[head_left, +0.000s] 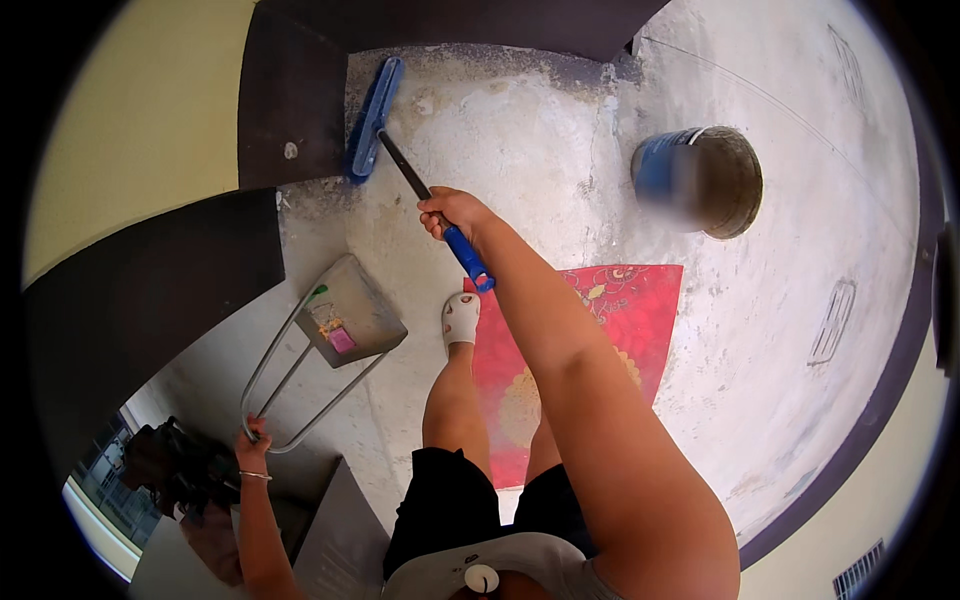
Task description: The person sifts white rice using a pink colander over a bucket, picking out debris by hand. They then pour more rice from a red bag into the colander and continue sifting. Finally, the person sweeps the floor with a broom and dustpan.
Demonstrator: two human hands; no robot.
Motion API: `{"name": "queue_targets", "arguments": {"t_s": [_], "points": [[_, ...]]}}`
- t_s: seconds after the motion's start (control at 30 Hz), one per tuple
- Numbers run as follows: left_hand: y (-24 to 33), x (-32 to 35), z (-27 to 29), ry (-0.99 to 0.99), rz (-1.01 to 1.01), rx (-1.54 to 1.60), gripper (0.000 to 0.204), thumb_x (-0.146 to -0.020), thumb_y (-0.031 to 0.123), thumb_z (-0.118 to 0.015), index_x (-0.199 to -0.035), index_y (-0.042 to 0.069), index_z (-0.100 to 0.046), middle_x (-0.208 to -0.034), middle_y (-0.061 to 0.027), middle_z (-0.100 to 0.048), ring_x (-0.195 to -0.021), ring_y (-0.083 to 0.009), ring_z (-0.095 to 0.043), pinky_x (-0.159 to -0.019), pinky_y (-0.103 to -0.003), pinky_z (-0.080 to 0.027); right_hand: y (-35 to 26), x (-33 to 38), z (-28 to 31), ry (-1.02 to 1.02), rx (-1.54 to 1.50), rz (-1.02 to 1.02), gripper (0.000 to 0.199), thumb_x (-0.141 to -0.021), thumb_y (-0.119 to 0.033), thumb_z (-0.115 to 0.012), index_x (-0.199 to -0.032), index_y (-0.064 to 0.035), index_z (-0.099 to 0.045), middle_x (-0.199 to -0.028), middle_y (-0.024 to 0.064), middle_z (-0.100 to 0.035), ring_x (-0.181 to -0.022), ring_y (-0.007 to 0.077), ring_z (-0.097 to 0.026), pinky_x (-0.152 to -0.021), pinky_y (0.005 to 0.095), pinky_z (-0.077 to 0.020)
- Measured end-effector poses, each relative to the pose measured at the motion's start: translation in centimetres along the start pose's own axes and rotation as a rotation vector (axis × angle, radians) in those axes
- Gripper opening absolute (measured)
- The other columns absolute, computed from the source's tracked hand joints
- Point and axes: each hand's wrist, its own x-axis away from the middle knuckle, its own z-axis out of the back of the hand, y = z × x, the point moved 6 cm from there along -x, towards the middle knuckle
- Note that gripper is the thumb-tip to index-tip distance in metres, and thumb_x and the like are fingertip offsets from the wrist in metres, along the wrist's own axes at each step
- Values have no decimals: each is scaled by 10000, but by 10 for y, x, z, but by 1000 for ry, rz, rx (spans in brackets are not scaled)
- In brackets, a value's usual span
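Note:
My right hand [455, 213] is closed around the black and blue handle [408, 168] of a broom. Its long blue head [374, 118] rests on the floor, against the corner of the dark wall base. My left hand [254, 437] grips the looped metal handle of a dustpan [372, 310]. The grey pan lies on the floor to the left of my shoe, with a pink piece [342, 340] of litter and some orange and green scraps inside.
A red mat [640, 330] with a gold pattern lies under my feet. To the right stands a blue bucket [655, 168], partly blurred. Dark-based walls [150, 285] edge the floor on the left. Dark bags or cloths [180, 470] are piled near my left arm.

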Motion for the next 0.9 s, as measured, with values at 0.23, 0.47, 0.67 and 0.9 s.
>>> {"name": "queue_targets", "arguments": {"t_s": [0.23, 0.47, 0.67, 0.9], "points": [[-18, 11, 27, 208, -38, -105, 42, -828, 32, -620, -787, 33, -607, -1048, -115, -634, -1213, -278, -483, -1026, -413, -359, 66, 146, 170, 36, -329, -42, 643, -903, -52, -534, -1453, -202, -239, -727, 54, -479, -510, 69, -376, -418, 199, -323], [-18, 32, -14, 335, 167, -77, 266, -870, 174, -644, -1019, -43, -611, -1059, -169, -619, -1090, -261, -568, -861, -363, -481, 101, 372, 220, 377, -362, -20, 359, -907, -34, -462, -1210, -227, -443, -680, 9, -435, -465, 31, -345, -372, 159, -267], [18, 39, -42, 425, 283, -107, 415, -891, 250, -627, -1159, -59, -560, -1009, -118, -640, -908, -207, -590, -843, -352, -443, 116, 484, 191, 332, -1042, 22, 71, -927, -103, -466, -870, -62, -453, -654, 2, -423, -426, 44, -350, -360, 172, -305], [92, 55, -84, 629, 415, -3, 355, -908, 269, -603, -1113, -19, -588, -980, -73, -644, -914, -205, -557, -855, -390, -409, 11, 424, 290, 113, -1299, 329, 161, -912, -91, -462, -770, -27, -420, -572, -9, -421, -436, 57, -425, -386, 180, -398]]}}
